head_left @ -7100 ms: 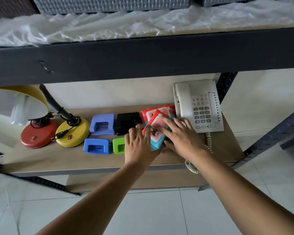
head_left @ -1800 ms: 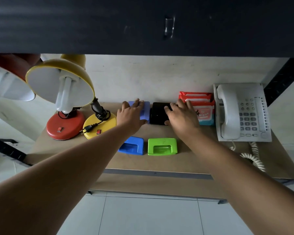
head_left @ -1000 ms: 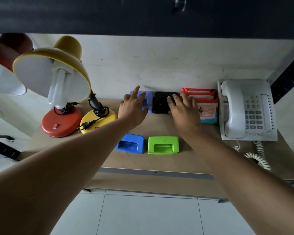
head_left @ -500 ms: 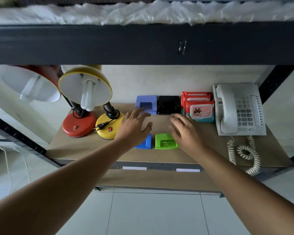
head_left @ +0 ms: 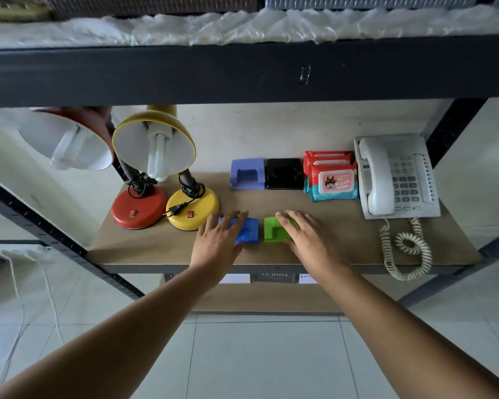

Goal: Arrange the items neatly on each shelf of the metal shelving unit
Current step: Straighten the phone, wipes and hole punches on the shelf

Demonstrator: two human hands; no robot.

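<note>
On the wooden shelf board (head_left: 343, 243), my left hand (head_left: 218, 241) lies with straight fingers over the blue hole punch (head_left: 249, 230), covering its left half. My right hand (head_left: 306, 236) rests the same way on the green hole punch (head_left: 272, 230), hiding its right side. Both punches sit side by side near the front edge. At the back stand a lilac hole punch (head_left: 247, 174) and a black one (head_left: 284, 173), touching each other. To their right are stacked wet-wipe packs (head_left: 333, 181) and a white telephone (head_left: 396, 175).
A red desk lamp (head_left: 139, 207) and a yellow desk lamp (head_left: 192, 207) stand at the shelf's left, shades hanging forward. The phone's coiled cord (head_left: 409, 251) droops over the front edge. The dark upper shelf beam (head_left: 242, 70) hangs low overhead. Diagonal braces flank both sides.
Both hands pulled back from the lilac and black punches at the rear and came down onto the blue and green punches at the front.
</note>
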